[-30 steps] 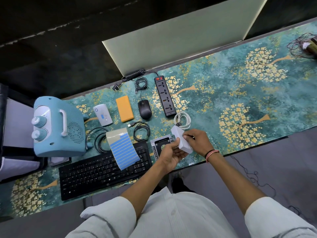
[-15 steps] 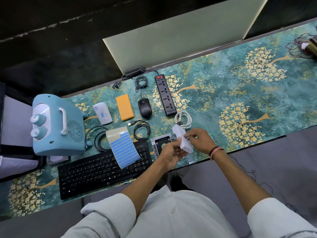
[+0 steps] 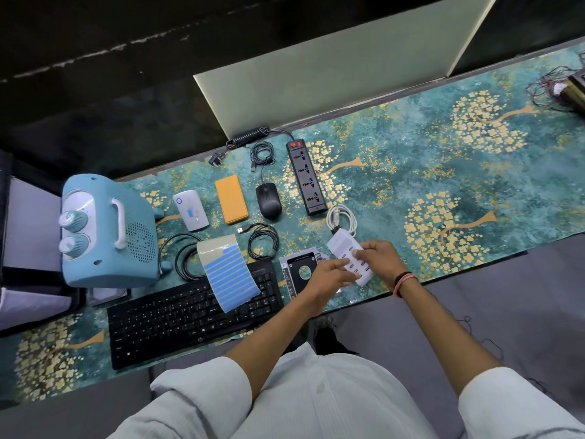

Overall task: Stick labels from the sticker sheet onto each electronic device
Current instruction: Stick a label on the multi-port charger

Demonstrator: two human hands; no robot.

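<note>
Both forearms reach forward from rolled white sleeves and meet over the near edge of the patterned tablecloth. The right hand comes in from the right with a dark and pink band at the wrist; its fingers curl around the right side of a white multi-port USB charger, thumb on the port face. The charger lies tilted, its far end pointing toward a coiled white cable just beyond it, its near end between the two hands. The left hand stretches in from the lower left, palm down, fingers straight and slightly apart, their tips touching the near left part of the charger; whether a label sits under them is hard to tell from this height. Just left of that hand lies a silver drive caddy.

The sticker sheet, with rows of blue labels and a bare curled top, rests across the upper right corner of a black keyboard. Farther back lie a white pocket router, an orange power bank, a black mouse and a black power strip. A pale blue heater with two knobs lies at the left.
</note>
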